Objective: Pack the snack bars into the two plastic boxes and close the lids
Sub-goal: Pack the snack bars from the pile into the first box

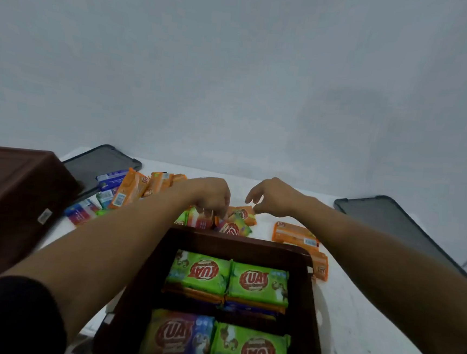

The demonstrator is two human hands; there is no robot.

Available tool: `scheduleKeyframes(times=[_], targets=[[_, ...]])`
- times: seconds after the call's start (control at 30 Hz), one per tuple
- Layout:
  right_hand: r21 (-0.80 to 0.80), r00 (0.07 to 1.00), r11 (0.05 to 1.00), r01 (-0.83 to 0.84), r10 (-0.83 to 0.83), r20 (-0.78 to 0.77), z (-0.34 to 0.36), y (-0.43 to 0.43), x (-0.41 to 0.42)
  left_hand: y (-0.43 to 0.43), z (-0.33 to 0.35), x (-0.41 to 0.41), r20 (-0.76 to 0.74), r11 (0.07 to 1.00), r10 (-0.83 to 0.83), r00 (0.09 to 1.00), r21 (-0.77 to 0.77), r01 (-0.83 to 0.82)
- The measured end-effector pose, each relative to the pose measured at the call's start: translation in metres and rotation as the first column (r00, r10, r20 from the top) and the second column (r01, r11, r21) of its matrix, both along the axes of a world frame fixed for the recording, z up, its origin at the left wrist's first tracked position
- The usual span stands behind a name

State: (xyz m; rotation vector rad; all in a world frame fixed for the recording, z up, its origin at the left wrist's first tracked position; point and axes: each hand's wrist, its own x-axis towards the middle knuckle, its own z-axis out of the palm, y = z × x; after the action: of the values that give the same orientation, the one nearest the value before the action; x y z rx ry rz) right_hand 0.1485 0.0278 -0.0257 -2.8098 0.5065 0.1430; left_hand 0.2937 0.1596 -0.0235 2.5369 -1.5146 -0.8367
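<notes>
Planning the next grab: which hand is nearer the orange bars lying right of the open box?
Right. The right hand hovers up-left of those orange bars; the left hand is farther left.

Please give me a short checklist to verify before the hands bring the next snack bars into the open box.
1. Left hand has closed on the bars behind the box: ok.
2. Right hand holds a bar: not ok, fingers open above them.
3. Open box has room on top: cannot tell.
4. Loose orange bars remain to pack: ok.
5. Right lid off and out of the way: ok.
</notes>
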Motion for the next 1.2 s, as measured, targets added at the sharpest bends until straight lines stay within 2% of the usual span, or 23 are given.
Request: scheduleKeyframes(times=[0.2,0.33,0.47,0.63,0.83,1.03,1.2], targets=[[-0.017,0.986,0.994,-0.104,0.101,-0.130,-0.025,-0.009,0.019,-0.013,-0.015,-0.012,0.018,0.974,-0.009,1.000,0.226,0.005],[-0.068,0.957,0.984,-0.166,0.144,-0.251,-0.042,-0.012,0.030,-0.014,-0.024,-0.016,0.059,0.975,-0.003,0.998,0.220,-0.010],[-0.083,0.950,0.975,-0.208,0.181,-0.253,-0.052,-0.016,0.035,-0.013,-0.032,-0.014,0.092,0.978,0.021,0.996,0.204,-0.039],[-0.072,0.961,0.979,-0.193,0.174,-0.214,-0.059,-0.022,0.040,-0.007,-0.030,-0.009,-0.055,0.974,0.180,0.982,0.152,-0.170],[-0.069,0.979,0.984,-0.163,0.152,-0.139,-0.071,-0.018,0.045,0.008,-0.015,0.003,-0.245,0.926,0.368,0.897,0.010,-0.378],[-0.152,0.981,0.973,-0.174,0.157,-0.118,-0.075,-0.010,0.047,0.023,-0.007,0.007,-0.294,0.911,0.358,0.886,-0.096,-0.400],[-0.101,0.988,0.989,-0.105,0.092,-0.121,-0.069,-0.011,0.037,0.031,-0.004,0.002,-0.279,0.921,0.302,0.911,-0.163,-0.355]])
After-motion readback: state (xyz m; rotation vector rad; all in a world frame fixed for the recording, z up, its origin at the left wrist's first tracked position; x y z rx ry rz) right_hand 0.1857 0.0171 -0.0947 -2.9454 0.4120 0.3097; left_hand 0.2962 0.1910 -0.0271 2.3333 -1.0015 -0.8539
